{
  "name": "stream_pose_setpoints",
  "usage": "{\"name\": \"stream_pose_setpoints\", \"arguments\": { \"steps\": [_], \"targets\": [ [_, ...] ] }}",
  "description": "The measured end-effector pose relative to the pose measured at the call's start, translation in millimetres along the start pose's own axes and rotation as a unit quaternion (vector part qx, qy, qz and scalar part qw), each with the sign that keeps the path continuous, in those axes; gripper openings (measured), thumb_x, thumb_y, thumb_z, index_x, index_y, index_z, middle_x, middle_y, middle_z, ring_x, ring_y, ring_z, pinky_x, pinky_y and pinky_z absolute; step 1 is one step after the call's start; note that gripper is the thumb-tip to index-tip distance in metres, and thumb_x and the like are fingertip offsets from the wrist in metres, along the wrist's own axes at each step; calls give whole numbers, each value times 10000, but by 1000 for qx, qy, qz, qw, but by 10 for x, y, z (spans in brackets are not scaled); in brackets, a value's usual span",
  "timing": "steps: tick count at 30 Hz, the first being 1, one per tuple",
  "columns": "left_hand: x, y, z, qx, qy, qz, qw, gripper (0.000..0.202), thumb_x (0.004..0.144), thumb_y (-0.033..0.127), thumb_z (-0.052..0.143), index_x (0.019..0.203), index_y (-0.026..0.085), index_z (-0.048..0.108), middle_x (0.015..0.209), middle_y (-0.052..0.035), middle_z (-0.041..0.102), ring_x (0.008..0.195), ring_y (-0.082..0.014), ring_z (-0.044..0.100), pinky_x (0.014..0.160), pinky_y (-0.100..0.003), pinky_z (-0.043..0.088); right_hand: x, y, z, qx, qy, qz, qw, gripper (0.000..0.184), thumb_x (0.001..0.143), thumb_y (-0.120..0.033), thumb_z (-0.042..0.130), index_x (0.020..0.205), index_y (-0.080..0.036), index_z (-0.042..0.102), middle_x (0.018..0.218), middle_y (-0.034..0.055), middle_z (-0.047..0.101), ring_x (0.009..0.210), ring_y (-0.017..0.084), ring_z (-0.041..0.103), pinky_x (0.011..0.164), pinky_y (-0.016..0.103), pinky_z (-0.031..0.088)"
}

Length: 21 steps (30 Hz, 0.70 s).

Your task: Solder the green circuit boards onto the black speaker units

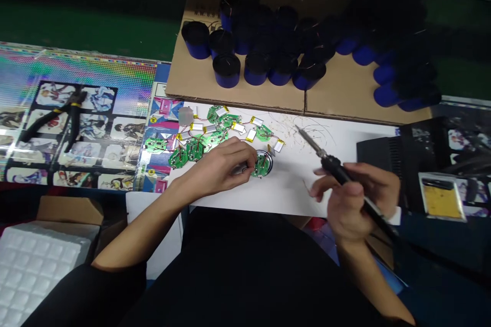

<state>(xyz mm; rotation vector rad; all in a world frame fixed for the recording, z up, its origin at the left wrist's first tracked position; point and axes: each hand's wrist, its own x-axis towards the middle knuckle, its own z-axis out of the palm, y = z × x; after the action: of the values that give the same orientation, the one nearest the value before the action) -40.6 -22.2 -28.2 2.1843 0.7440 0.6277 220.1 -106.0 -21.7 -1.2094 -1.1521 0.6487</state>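
Note:
My right hand [356, 196] is wrapped round the black handle of a soldering iron [337, 169], whose metal tip points up and to the left above the white work surface. My left hand [233, 161] has its fingers pinched together at the left edge of a round green circuit board [263, 164] with a dark, shiny rim. What lies between those fingertips, if anything, is too small to make out. A small silver battery [279, 146] with yellow tape sits just above the round board. More green circuit boards [195, 149] and wired batteries lie to the left, beyond my left hand.
Many dark blue cylinders [227, 71] stand on cardboard [341, 89] behind the work surface. Thin wire scraps [316, 130] lie near the iron's tip. Black-handled pliers [72, 112] rest at left on printed sheets. At right are a black box [378, 156] and a yellow sponge [442, 202] in a tray.

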Motion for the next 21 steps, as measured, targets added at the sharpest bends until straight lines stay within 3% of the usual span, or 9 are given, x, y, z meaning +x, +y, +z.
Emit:
{"name": "stream_pose_setpoints", "arguments": {
  "steps": [1, 3, 5, 7, 11, 21],
  "targets": [
    [-2, -1, -2, 1, -1, 0, 1000, 85, 1010, 135, 581, 990, 196, 636, 1072, -55, 723, 1029, -213, 637, 960, -367, 493, -67, 14, 73, 10, -32, 13, 999, 317, 1028, -479, 649, 1287, -298, 624, 1015, 55, 828, 585, 202, 757, 419, 307, 540],
    [-5, -3, -4, 3, 1, 1, 1000, 82, 1011, 135, 587, 990, 193, 640, 1075, -55, 726, 1026, -212, 637, 958, -366, 491, -190, 66, 226, -29, -81, -20, 996, 265, 1091, -363, 541, 1334, -284, 610, 1134, 92, 828, 757, 223, 818, 561, 351, 634],
    [-7, -4, -7, 6, 3, 0, 1000, 74, 1018, 147, 592, 995, 191, 647, 1085, -60, 729, 1038, -217, 638, 962, -368, 493, -267, 139, 363, -115, -148, -72, 980, 216, 1039, -214, 612, 1244, -268, 657, 1177, 103, 815, 1016, 269, 816, 832, 458, 678],
    [-6, -6, -9, 9, 2, 0, 1000, 69, 1028, 170, 594, 1002, 191, 654, 1095, -66, 733, 1047, -223, 639, 962, -373, 498, -282, 210, 460, -164, -175, -116, 964, 293, 959, -139, 708, 1214, -273, 653, 1165, 98, 803, 1093, 289, 781, 938, 513, 649],
    [-1, -8, -13, 13, 1, 3, 1000, 78, 1039, 190, 591, 995, 189, 656, 1090, -71, 737, 1029, -224, 642, 957, -382, 502, -202, 281, 505, -168, -194, -153, 954, 389, 922, -107, 745, 1242, -285, 614, 1089, 70, 787, 1031, 269, 763, 892, 485, 646],
    [-1, 8, -22, 16, -6, -4, 1000, 66, 1041, 192, 590, 1004, 197, 644, 1085, -58, 721, 1045, -221, 629, 966, -374, 488, -129, 272, 445, -153, -213, -137, 955, 413, 920, -125, 771, 1259, -290, 602, 1094, 59, 781, 1052, 257, 757, 921, 463, 649]
  ]
}}
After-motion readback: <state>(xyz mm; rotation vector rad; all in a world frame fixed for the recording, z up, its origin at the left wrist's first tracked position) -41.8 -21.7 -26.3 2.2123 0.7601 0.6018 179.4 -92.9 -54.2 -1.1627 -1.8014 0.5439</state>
